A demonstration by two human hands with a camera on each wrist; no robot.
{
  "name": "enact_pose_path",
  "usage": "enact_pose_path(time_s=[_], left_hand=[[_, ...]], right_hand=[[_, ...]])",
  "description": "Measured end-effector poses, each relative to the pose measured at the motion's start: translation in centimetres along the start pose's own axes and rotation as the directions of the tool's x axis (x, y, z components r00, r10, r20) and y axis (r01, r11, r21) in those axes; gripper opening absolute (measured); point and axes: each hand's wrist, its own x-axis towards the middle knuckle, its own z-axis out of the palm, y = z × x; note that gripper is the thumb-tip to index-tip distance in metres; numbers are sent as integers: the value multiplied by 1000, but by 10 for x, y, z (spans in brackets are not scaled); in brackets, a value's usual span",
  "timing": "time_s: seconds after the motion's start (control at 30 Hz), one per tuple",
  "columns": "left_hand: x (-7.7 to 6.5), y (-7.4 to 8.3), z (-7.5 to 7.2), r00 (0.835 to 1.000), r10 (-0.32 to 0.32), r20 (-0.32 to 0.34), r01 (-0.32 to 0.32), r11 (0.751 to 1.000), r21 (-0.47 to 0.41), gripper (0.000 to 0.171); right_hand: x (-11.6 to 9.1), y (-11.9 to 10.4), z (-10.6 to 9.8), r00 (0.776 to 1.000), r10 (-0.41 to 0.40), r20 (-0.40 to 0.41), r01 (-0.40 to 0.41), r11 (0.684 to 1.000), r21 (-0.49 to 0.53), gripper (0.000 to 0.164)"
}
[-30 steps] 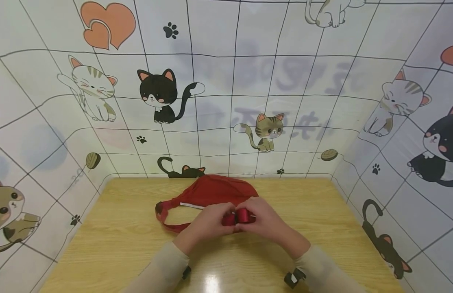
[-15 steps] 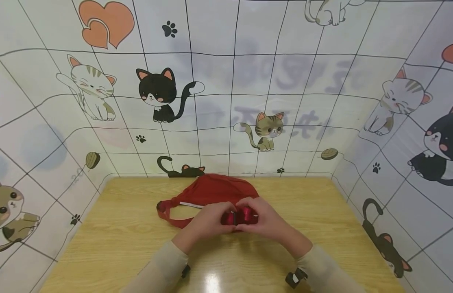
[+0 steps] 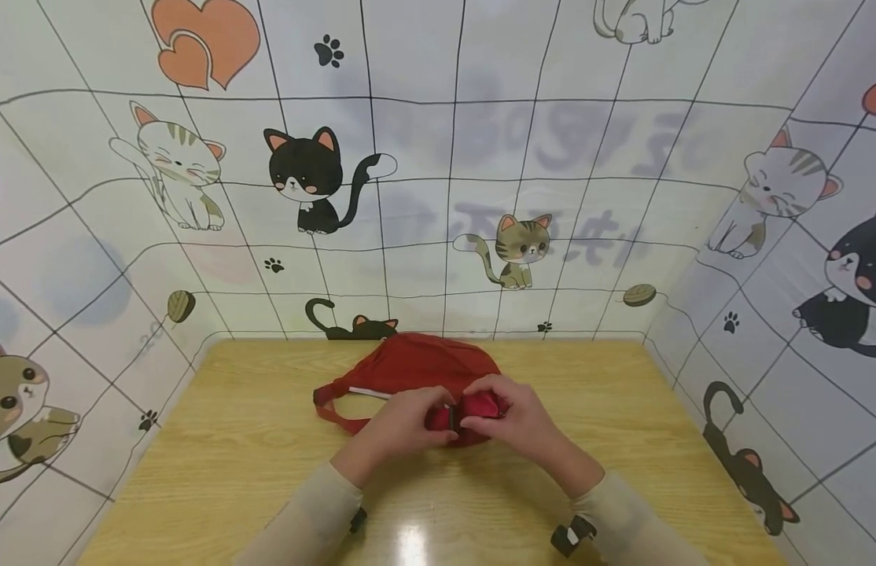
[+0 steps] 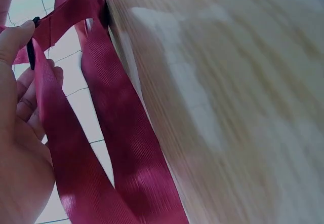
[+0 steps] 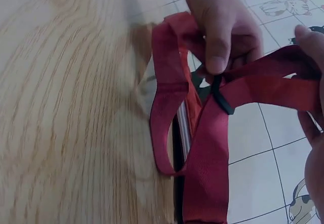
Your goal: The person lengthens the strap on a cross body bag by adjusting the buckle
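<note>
A red waist bag (image 3: pixel 431 363) lies on the table, its pale zipper (image 3: pixel 369 392) facing the hands. My left hand (image 3: pixel 410 417) pinches the bag's red strap at a black slider buckle (image 5: pixel 221 96), thumb on one side and fingers on the other. To its right, my right hand (image 3: pixel 520 413) holds a raised fold of the same strap (image 5: pixel 273 91) between thumb and fingers. The strap passes through the slider and hangs in loops below it in the right wrist view. Only part of the right hand shows there, at the right edge.
The bag and hands are over a light wooden table (image 3: pixel 233 464). Around its back and sides stands a white sheet (image 3: pixel 424 149) with grid lines and printed cats. A black device (image 3: pixel 572 536) sits at the right wrist.
The right hand has drawn slightly away from the left, pulling the strap fold to the right. The strap loop at the bag's left has shifted slightly right. The left hand stays near the slider.
</note>
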Motion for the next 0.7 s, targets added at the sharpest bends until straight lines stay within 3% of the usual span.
enact_pose_path(time_s=[0.07,0.13,0.3,0.43,0.57,0.7], left_hand=[[0,-1,-1,1000,-12,5,12,1000,-13,42],[0,-2,-1,1000,-23,13,23,999,-22,41],[1,-5,0,999,-36,33,37,999,-29,40],[1,-6,2,998,-50,42,51,998,-28,39],[1,-6,1,996,-72,50,74,996,-39,38],[1,-6,0,994,-95,60,97,994,-41,39]], right_hand=[[0,-1,-1,1000,-11,-19,12,996,84,41],[0,0,-3,1000,-13,-10,14,995,95,47],[-5,4,-9,998,19,64,-13,997,-81,76],[-15,11,-17,991,98,89,-89,990,-106,94],[-27,28,-28,989,127,70,-120,988,-95,90],[-35,47,-39,992,104,76,-92,985,-149,81]])
